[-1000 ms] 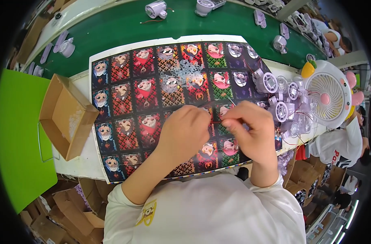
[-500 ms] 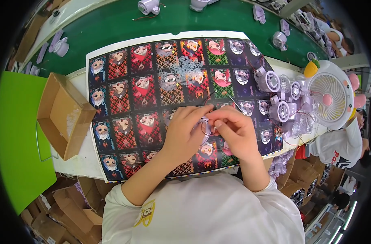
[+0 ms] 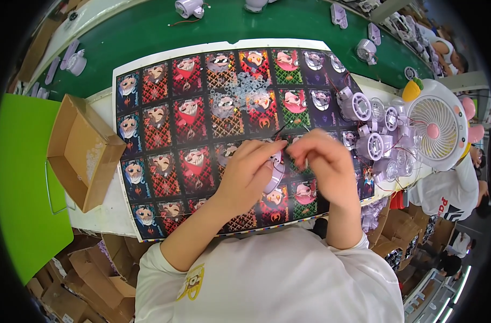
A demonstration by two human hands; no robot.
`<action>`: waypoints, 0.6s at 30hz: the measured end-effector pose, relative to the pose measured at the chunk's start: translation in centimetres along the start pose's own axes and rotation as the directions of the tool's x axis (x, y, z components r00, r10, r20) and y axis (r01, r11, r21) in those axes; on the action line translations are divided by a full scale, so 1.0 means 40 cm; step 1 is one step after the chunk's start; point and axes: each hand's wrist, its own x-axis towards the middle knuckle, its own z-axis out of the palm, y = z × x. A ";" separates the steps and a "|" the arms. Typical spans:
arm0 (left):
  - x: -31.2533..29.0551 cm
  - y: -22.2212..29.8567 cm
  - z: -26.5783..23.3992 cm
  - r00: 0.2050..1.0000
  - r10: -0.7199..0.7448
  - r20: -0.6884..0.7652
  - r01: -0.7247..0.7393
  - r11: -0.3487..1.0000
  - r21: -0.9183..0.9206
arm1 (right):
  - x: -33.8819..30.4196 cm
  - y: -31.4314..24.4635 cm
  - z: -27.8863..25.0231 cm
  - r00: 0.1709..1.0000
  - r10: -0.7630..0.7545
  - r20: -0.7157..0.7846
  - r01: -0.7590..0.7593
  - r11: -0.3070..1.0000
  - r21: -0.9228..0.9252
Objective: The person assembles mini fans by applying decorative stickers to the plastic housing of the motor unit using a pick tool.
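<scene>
Two bare hands are over the card sheet (image 3: 187, 119). Your left hand (image 3: 245, 175) is curled, fingers partly closed round a purple piece (image 3: 276, 175), which is above the sheet's near half, right of its middle. Your right hand (image 3: 325, 164) is half open with bent fingers, blurred; a small pale spot shows at its fingertips, and I cannot tell whether anything is held.

Key relation: the piece lies between the hands. Its long axis runs roughly away from you across the sheet, far end leaning slightly right. Left hand is nearer, in contact; right hand is just beside the piece's far right side. Contact there is unclear.

On the sheet's far half: a heap of small clear rings (image 3: 240, 92). At the sheet's right edge: a cluster of purple fan parts (image 3: 374, 146), then a round fan (image 3: 433, 131) further right. Left of the sheet: a cardboard box (image 3: 110, 156). Beyond its far edge: a green belt (image 3: 148, 51).

Writing: the sheet's cards carry small side lettering. Your shirt (image 3: 267, 280), on the sheet's near side, bears a yellow print, partly folded.
</scene>
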 end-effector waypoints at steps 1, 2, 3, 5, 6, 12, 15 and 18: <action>0.000 0.005 0.001 1.000 -0.018 0.003 0.018 1.000 0.001 | 0.001 0.012 -0.019 0.990 0.046 -0.130 -0.075 0.969 -0.233; -0.001 0.006 0.001 1.000 -0.018 0.004 0.018 1.000 0.001 | 0.013 0.028 -0.023 0.975 -0.016 -0.222 -0.093 0.878 -0.470; 0.000 0.006 0.002 1.000 -0.016 0.010 0.016 1.000 0.016 | 0.020 0.045 -0.026 0.950 -0.098 -0.298 -0.135 0.728 -0.672; 0.004 0.009 0.004 1.000 -0.010 0.022 0.009 1.000 0.029 | 0.013 0.079 -0.037 0.958 -0.103 -0.267 -0.172 0.542 -0.823; 0.003 0.010 0.003 1.000 -0.014 0.016 0.013 0.999 0.041 | 0.013 0.096 -0.036 0.971 -0.058 -0.233 -0.164 0.547 -0.821; -0.003 -0.001 0.017 0.999 -0.013 -0.047 0.018 0.994 0.110 | -0.025 0.033 0.014 0.999 0.006 -0.035 -0.024 0.844 -0.536; -0.004 0.001 0.022 0.997 -0.005 -0.075 0.015 0.992 0.129 | -0.058 -0.005 0.054 0.998 -0.061 0.033 0.069 0.856 -0.513; -0.005 0.003 0.026 0.996 -0.005 -0.092 0.019 0.989 0.149 | -0.060 0.013 0.082 0.983 -0.184 -0.030 0.139 0.832 -0.537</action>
